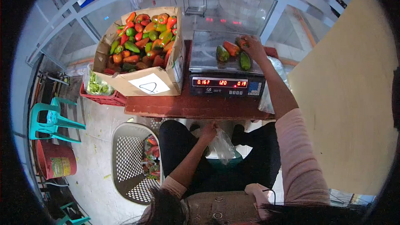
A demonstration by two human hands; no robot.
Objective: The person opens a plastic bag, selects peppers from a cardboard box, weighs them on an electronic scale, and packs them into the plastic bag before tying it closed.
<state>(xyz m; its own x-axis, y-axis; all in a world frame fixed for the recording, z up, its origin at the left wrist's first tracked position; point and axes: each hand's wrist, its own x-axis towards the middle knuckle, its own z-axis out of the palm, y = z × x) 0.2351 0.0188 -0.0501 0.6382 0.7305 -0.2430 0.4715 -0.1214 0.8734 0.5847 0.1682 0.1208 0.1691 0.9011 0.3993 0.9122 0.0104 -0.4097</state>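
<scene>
My right hand (253, 46) is closed around a reddish pepper (240, 41) at the right side of the digital scale's metal plate (202, 58). Beside it on the plate lie a dark green pepper (222, 53), an orange-red pepper (231, 48) and a green pepper (245, 61). Red digits on the scale's display (220, 83) read about 0.162, 1.20 and 0.19. Low over my lap, my left hand (209, 131) grips a clear plastic bag (223, 146), which hangs down from the fingers.
A cardboard box (137, 81) full of red, orange and green peppers stands left of the scale on the red-brown table (166, 107). By my left leg is a perforated basket (131, 162) with bagged peppers. More plastic bags (268, 104) hang at right, near a plywood board (346, 100).
</scene>
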